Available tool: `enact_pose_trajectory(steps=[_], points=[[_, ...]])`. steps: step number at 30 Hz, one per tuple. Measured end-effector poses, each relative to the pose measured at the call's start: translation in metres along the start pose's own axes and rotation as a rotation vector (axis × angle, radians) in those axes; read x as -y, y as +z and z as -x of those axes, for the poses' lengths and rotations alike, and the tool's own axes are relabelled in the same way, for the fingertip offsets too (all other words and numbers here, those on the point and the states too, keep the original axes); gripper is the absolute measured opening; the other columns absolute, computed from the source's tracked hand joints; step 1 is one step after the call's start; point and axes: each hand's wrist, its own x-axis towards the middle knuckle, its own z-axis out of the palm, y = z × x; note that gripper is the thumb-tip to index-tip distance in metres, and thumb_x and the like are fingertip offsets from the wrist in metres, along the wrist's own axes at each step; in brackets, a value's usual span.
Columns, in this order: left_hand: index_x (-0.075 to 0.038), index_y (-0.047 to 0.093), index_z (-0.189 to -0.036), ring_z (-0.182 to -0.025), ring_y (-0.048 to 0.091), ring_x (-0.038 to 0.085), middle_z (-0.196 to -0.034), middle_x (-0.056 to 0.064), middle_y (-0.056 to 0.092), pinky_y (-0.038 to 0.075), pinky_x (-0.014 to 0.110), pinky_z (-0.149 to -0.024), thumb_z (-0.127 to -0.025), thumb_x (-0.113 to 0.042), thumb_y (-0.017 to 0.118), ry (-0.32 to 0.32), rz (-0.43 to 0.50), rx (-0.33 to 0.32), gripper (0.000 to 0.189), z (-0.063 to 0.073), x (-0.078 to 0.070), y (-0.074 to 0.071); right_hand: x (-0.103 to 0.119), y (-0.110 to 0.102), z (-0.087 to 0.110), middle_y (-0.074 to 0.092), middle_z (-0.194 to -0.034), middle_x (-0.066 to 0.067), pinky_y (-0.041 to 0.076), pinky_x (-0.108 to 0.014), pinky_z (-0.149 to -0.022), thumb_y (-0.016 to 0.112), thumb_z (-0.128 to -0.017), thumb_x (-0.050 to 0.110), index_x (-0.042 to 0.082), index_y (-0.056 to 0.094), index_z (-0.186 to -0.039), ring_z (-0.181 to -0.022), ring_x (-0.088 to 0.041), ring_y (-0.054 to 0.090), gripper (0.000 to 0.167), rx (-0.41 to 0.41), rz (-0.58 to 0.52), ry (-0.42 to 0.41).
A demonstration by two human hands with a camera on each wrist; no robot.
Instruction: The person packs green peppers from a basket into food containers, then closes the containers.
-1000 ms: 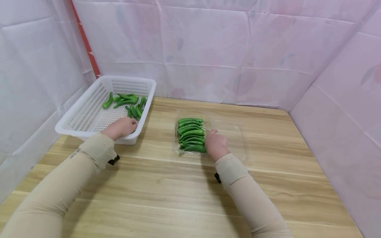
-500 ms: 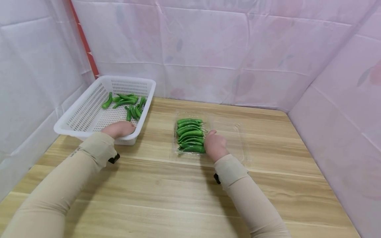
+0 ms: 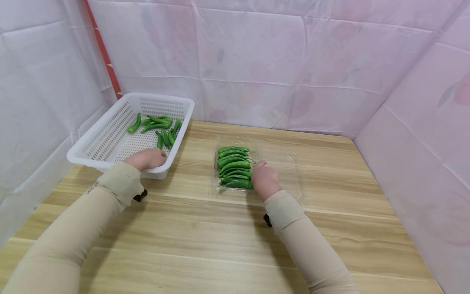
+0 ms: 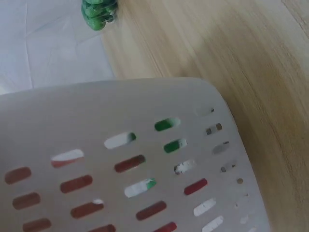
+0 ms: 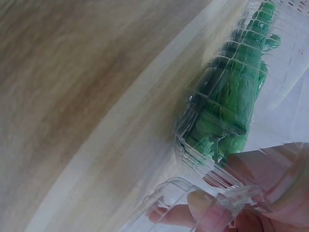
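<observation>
Green peppers (image 3: pixel 235 165) in clear box (image 3: pixel 238 141) pinched by right hand (image 3: pixel 266 179) at three o'clock; left hand (image 3: pixel 148 159) in basket (image 3: pixel 110 130), grip indiscernible.

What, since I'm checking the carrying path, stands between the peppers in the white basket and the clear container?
The basket's right wall does. Beyond it, nothing visible stands on the tabletop before the container; the right hand is at the container's right side.

One basket (image 3: pixel 110 130), one clear box (image 3: pixel 238 141), over ten peppers (image 3: pixel 235 165).
</observation>
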Motion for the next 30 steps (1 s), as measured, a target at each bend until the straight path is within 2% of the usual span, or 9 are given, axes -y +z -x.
enact_pose_trajectory(steps=[3, 7, 11, 16, 19, 25, 30], points=[[0.007, 0.053, -0.123, -0.112, 0.048, 0.043, -0.124, 0.03, 0.05, 0.04, 0.052, -0.09, -0.094, -0.014, 0.038, -0.023, 0.022, -0.05, 0.039, -0.0005, 0.0003, 0.0009, 0.0004, 0.0011, -0.0012, 0.057, -0.064, -0.014, 0.045, -0.03, -0.052, 0.031, -0.099, 0.008, -0.011, 0.019, -0.141, -0.058, -0.017, 0.054, 0.048, 0.001, 0.003, 0.0], [0.005, 0.054, -0.122, -0.11, 0.048, 0.04, -0.124, 0.029, 0.05, 0.043, 0.05, -0.087, -0.09, -0.004, 0.044, -0.064, 0.057, -0.111, 0.034, -0.0023, 0.0007, 0.0021, 0.001, 0.0018, -0.0026, 0.056, -0.061, -0.012, 0.044, -0.028, -0.051, 0.031, -0.098, 0.008, -0.011, 0.018, -0.141, -0.056, -0.016, 0.052, 0.049, 0.007, 0.004, 0.0], [0.006, 0.047, -0.13, -0.121, 0.04, 0.044, -0.132, 0.031, 0.042, 0.036, 0.054, -0.096, -0.088, 0.003, 0.044, -0.104, 0.069, -0.167, 0.042, -0.0043, 0.0004, 0.0035, 0.0013, 0.0027, -0.0034, 0.055, -0.06, -0.011, 0.042, -0.028, -0.05, 0.031, -0.098, 0.008, -0.011, 0.017, -0.142, -0.056, -0.015, 0.05, 0.049, 0.019, 0.001, -0.003], [0.01, 0.034, -0.136, -0.123, 0.036, 0.047, -0.134, 0.033, 0.039, 0.03, 0.056, -0.1, -0.09, -0.001, 0.049, -0.134, 0.066, -0.238, 0.05, -0.0054, -0.002, 0.0038, 0.0008, 0.0028, -0.0029, 0.055, -0.059, -0.009, 0.04, -0.026, -0.048, 0.031, -0.098, 0.008, -0.011, 0.018, -0.141, -0.053, -0.014, 0.048, 0.049, 0.021, 0.006, -0.006], [0.011, 0.033, -0.136, -0.121, 0.038, 0.048, -0.132, 0.034, 0.039, 0.031, 0.056, -0.099, -0.089, -0.002, 0.05, -0.149, 0.075, -0.256, 0.051, -0.0045, -0.0034, 0.0032, 0.0001, 0.0025, -0.0028, 0.054, -0.059, -0.009, 0.039, -0.025, -0.047, 0.032, -0.098, 0.007, -0.012, 0.018, -0.141, -0.052, -0.013, 0.047, 0.049, 0.015, 0.011, -0.007], [0.011, 0.041, -0.129, -0.11, 0.048, 0.045, -0.123, 0.033, 0.048, 0.041, 0.055, -0.09, -0.092, -0.01, 0.048, -0.186, 0.075, -0.277, 0.043, -0.002, -0.0049, 0.003, -0.0004, 0.0023, -0.0034, 0.054, -0.059, -0.01, 0.041, -0.026, -0.047, 0.032, -0.098, 0.007, -0.013, 0.019, -0.141, -0.053, -0.014, 0.048, 0.049, 0.003, 0.003, -0.013], [0.009, 0.042, -0.128, -0.107, 0.05, 0.044, -0.122, 0.032, 0.048, 0.043, 0.054, -0.086, -0.093, -0.012, 0.046, -0.202, 0.103, -0.301, 0.041, -0.0052, -0.0045, 0.0029, 0.0003, 0.0029, -0.0047, 0.054, -0.058, -0.009, 0.04, -0.026, -0.047, 0.032, -0.097, 0.006, -0.012, 0.018, -0.141, -0.051, -0.014, 0.047, 0.049, 0.004, 0.019, -0.008]])
